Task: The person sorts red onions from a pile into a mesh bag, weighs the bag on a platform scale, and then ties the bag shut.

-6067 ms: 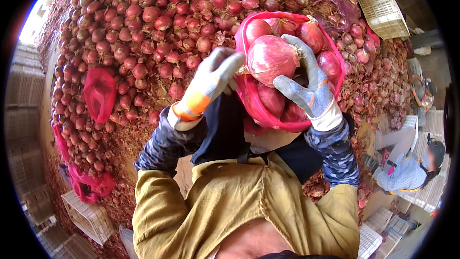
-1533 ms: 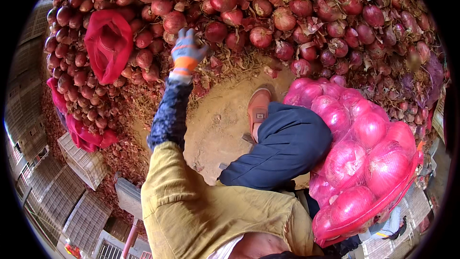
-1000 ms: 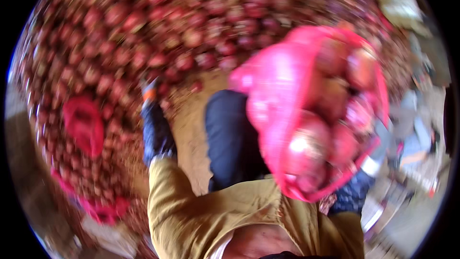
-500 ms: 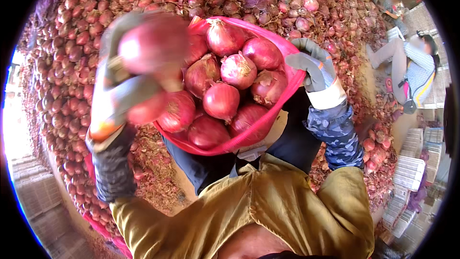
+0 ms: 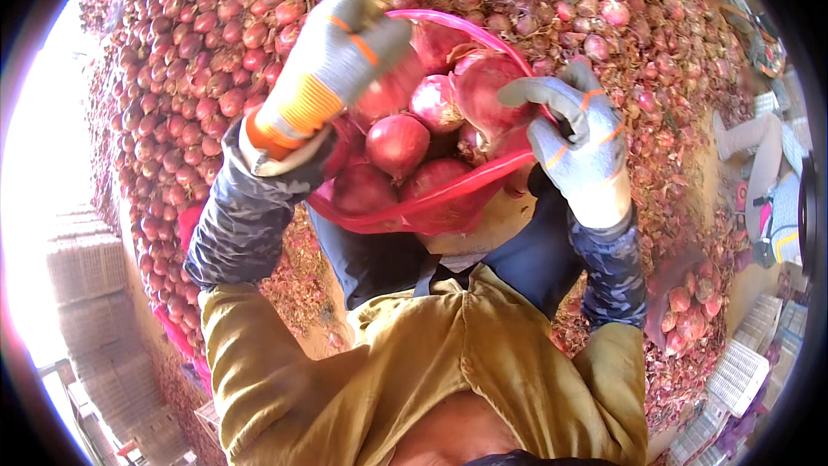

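Note:
A pink-red net bag (image 5: pixel 470 183) with a wide mouth sits over my lap, filled with large red onions (image 5: pixel 398 145). My right hand (image 5: pixel 580 125), in a grey glove with orange stripes, grips the bag's rim on the right side, fingers and thumb curled around it. Over the far left of the mouth is my left hand (image 5: pixel 355 39), gloved alike with an orange cuff. Its fingers and thumb are apart, close above the onions and the rim, and I see no onion held in it. The fingertips are slightly blurred.
A large heap of red onions (image 5: pixel 185 78) spreads ahead and to the left. At right lie a netted bunch of onions (image 5: pixel 690 311), dry skins, and white plastic crates (image 5: pixel 737 377). Stacked crates (image 5: pixel 82 272) stand at far left. Another person (image 5: pixel 768 177) sits at the right edge.
My left hand has released the onions it carried and moved right, over the bag. The bag's mouth has narrowed and tilted; my right hand keeps its grip on the rim. The view has shifted.

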